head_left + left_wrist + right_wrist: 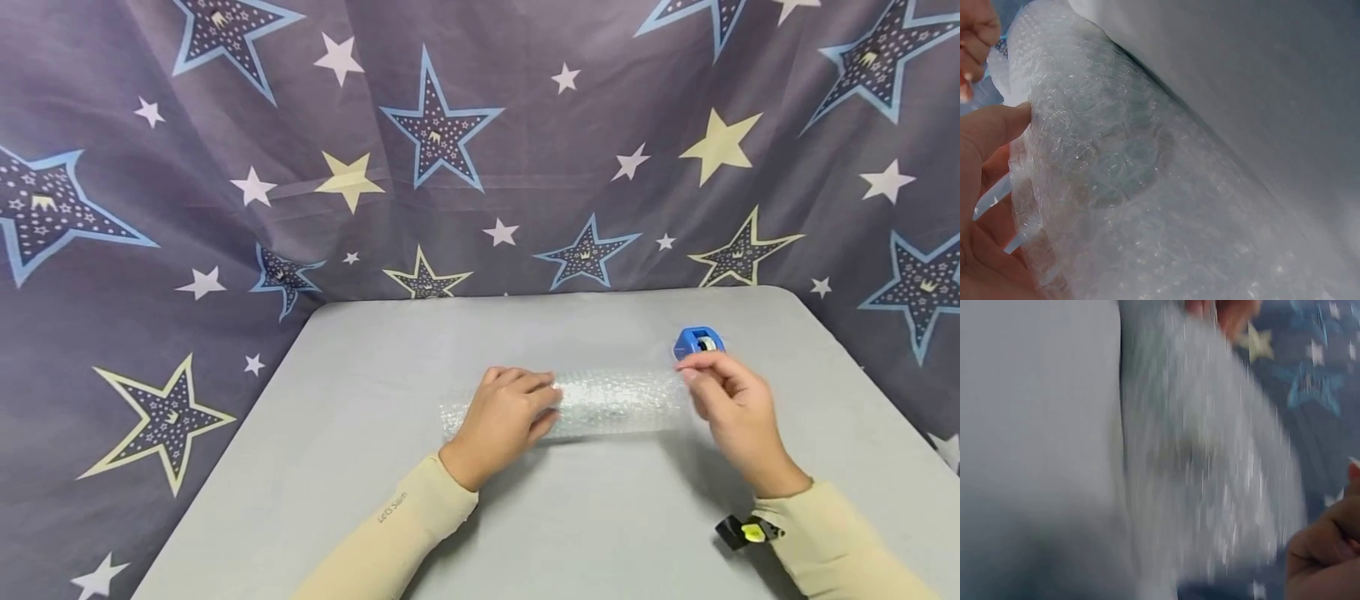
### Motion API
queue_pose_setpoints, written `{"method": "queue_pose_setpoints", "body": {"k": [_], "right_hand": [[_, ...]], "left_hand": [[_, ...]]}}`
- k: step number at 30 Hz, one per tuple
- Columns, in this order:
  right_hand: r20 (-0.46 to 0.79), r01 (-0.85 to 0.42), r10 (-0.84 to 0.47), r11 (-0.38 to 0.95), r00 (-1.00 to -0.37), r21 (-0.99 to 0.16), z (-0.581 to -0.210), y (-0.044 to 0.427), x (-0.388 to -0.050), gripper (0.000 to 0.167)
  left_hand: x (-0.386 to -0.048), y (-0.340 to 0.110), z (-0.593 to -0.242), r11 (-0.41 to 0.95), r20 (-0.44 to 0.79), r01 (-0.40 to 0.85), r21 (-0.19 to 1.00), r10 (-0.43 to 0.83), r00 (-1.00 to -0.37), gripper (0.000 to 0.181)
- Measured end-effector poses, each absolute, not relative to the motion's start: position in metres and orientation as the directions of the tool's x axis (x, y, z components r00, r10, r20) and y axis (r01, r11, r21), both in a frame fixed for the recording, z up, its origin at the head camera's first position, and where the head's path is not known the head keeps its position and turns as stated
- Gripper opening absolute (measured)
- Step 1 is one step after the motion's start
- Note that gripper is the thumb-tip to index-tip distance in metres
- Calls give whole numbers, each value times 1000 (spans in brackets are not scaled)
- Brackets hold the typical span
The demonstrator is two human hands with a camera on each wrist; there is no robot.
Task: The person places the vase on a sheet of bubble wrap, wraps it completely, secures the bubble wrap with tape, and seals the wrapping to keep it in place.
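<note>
A roll of clear bubble wrap (622,402) lies crosswise on the table, with something pale green faintly visible inside. My left hand (510,412) grips its left part; in the left wrist view the thumb (1000,128) presses the bubbly surface while the other fingers lie partly hidden by the wrap. At the roll's right end is my right hand (731,408), thumb and forefinger pinched together. A small whitish bit, seemingly a piece of clear tape (1354,462), shows at its fingertips in the right wrist view. The wrap is blurred there.
Just behind the right hand stands a blue tape dispenser (697,340). The grey-covered table (360,367) reaches back to a dark curtain (465,217) printed with stars. A black strap with a yellow-green part (752,532) hangs at the right wrist.
</note>
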State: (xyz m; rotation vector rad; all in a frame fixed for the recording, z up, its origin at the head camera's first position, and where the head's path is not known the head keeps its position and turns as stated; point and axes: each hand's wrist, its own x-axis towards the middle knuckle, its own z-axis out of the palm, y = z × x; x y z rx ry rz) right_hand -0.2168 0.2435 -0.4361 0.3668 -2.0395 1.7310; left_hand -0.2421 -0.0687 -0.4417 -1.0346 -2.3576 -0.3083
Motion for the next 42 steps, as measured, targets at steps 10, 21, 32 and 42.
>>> {"method": "queue_pose_setpoints", "body": {"k": [10, 21, 32, 42], "right_hand": [[230, -259, -288, 67, -929, -964, -436, 170, -210, 21], [20, -25, -241, 16, -970, -1000, -446, 141, -217, 23], [-56, 38, -116, 150, -992, -988, -439, 136, -208, 22], [19, -24, -16, 423, -1000, -906, -442, 135, -219, 32]], "left_hand": [[-239, -69, -439, 687, 550, 727, 5, 605, -575, 22], [-240, -69, -444, 694, 543, 720, -1, 605, -582, 23], [-241, -69, -440, 688, 540, 726, -4, 613, -577, 24], [-240, -68, -440, 685, 536, 729, -12, 619, -573, 25]]}}
